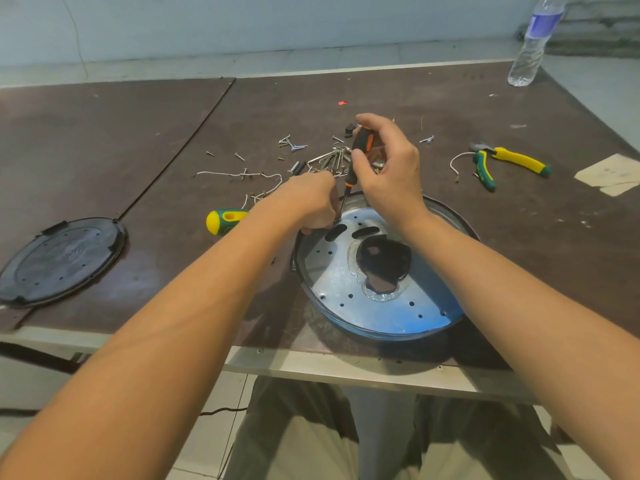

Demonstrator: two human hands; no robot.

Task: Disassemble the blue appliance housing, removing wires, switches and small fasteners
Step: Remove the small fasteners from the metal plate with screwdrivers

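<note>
Head view, with the blue housing (398,336) taken as the dial's centre. It lies open side up at the near edge of the table (138,133), showing a silvery perforated plate with a dark hole in the middle.

At its 11 o'clock rim the left hand (311,199) is knuckles up, its fingers curled down tight against the plate beside a slot. Whether they pinch anything is hidden.

At 12 o'clock the right hand (388,168) wraps thumb and fingers round the handle of a black-and-orange screwdriver (362,138). The shaft slants down to meet the plate just beside the left fingertips.

- **10 o'clock, near:** a yellow-and-green screwdriver handle (225,220), partly behind the left forearm.
- **9 o'clock, well apart:** a round black cover (62,261) lying flat.
- **11 to 12 o'clock, behind the hands:** a white wire (242,174), loose screws (292,143) and longer metal pins, scattered.
- **2 o'clock:** pliers (516,160) with their handles splayed, and a short white wire (457,161) beside them.
- **3 o'clock, further right:** paper scraps (609,171).
- **1 o'clock, far corner:** a water bottle (533,43), upright.
</note>
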